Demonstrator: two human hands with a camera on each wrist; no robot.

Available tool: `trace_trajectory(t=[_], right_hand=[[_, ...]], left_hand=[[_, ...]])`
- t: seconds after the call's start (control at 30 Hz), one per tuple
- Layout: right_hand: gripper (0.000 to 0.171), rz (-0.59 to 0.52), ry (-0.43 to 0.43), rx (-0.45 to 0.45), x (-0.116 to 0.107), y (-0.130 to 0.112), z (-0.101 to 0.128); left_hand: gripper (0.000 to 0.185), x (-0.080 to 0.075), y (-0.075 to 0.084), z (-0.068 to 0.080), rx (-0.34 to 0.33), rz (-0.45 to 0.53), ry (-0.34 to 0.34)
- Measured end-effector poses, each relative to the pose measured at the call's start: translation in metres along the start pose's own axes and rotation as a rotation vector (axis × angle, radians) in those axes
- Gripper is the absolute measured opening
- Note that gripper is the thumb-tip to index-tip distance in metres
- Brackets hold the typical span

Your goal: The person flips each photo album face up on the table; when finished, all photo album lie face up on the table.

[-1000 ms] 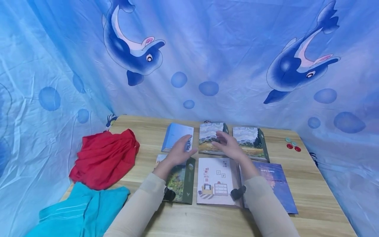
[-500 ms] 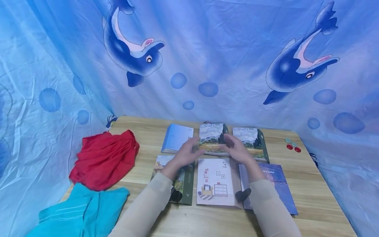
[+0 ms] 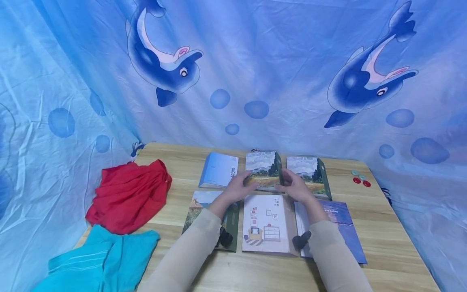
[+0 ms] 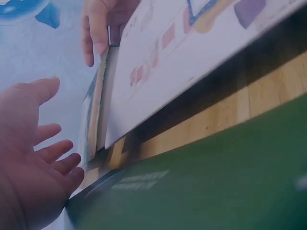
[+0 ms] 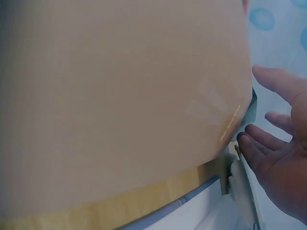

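A photo album with a painted landscape cover (image 3: 262,164) lies in the middle of the back row, a hand at each side of it. My left hand (image 3: 236,189) is by its left edge, thumb spread from the fingers; in the left wrist view the left hand (image 4: 33,148) shows relaxed fingers, apart from the album's edge (image 4: 98,110). At the opposite edge is my right hand (image 3: 298,190), its fingertips right at the side. The right wrist view shows that right hand (image 5: 283,143) with loosely bent fingers. A white album with a drawn room (image 3: 266,223) lies just in front.
A blue album (image 3: 220,168) and a second landscape album (image 3: 306,174) flank the middle one. In front lie a green-spined album (image 3: 231,223) and a purple-blue album (image 3: 346,231). Red cloth (image 3: 129,194) and teal cloth (image 3: 106,255) lie left; small red discs (image 3: 361,181) lie right.
Both hands have come down from above the albums to the sides of the middle landscape album. The left hand moved right, off the blue album. The albums stay in place.
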State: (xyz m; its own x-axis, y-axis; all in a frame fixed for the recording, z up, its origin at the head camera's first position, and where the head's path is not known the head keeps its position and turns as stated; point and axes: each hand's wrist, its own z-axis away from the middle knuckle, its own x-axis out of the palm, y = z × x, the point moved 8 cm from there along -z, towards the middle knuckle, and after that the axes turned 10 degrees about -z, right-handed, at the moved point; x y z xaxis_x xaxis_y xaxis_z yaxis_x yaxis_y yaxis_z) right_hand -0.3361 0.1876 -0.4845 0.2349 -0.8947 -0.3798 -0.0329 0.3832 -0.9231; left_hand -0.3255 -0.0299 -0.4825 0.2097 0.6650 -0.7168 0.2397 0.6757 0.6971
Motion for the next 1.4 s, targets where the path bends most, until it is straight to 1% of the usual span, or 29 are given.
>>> trace_trajectory(t=[0.2,0.3,0.43,0.57,0.7,0.93,1.1,1.17,1.3,1.4], right_hand=[[0.091,-0.015,-0.001,0.002,-0.001,0.006,-0.001],[0.090,-0.019,-0.006,0.002,-0.001,0.008,-0.001],[0.088,-0.029,-0.010,-0.008,-0.001,0.011,-0.002],[0.086,-0.056,-0.017,-0.011,-0.002,0.015,-0.003],[0.084,-0.068,-0.026,-0.028,-0.002,0.016,-0.004],[0.080,-0.070,-0.024,-0.084,-0.003,0.015,-0.004],[0.075,-0.053,-0.015,-0.123,-0.003,0.014,-0.005],[0.074,-0.049,-0.008,-0.118,-0.003,0.015,-0.005],[0.071,-0.036,0.006,-0.108,-0.003,0.014,-0.004],[0.071,-0.028,0.013,-0.116,-0.002,0.012,-0.004]], left_hand=[[0.068,0.010,0.003,-0.006,-0.024,0.009,0.013],[0.065,0.013,0.004,-0.007,-0.020,0.012,0.016],[0.063,0.016,0.005,-0.010,-0.007,0.005,0.034],[0.061,0.021,0.003,-0.012,-0.027,0.006,0.051],[0.060,0.026,0.004,-0.015,-0.032,-0.019,0.079],[0.064,0.033,0.014,-0.021,0.044,-0.108,0.086],[0.066,0.033,0.017,-0.025,0.054,-0.128,0.122],[0.067,0.035,0.018,-0.026,0.051,-0.147,0.119],[0.066,0.038,0.021,-0.027,0.074,-0.185,0.104],[0.066,0.039,0.022,-0.027,0.081,-0.186,0.093]])
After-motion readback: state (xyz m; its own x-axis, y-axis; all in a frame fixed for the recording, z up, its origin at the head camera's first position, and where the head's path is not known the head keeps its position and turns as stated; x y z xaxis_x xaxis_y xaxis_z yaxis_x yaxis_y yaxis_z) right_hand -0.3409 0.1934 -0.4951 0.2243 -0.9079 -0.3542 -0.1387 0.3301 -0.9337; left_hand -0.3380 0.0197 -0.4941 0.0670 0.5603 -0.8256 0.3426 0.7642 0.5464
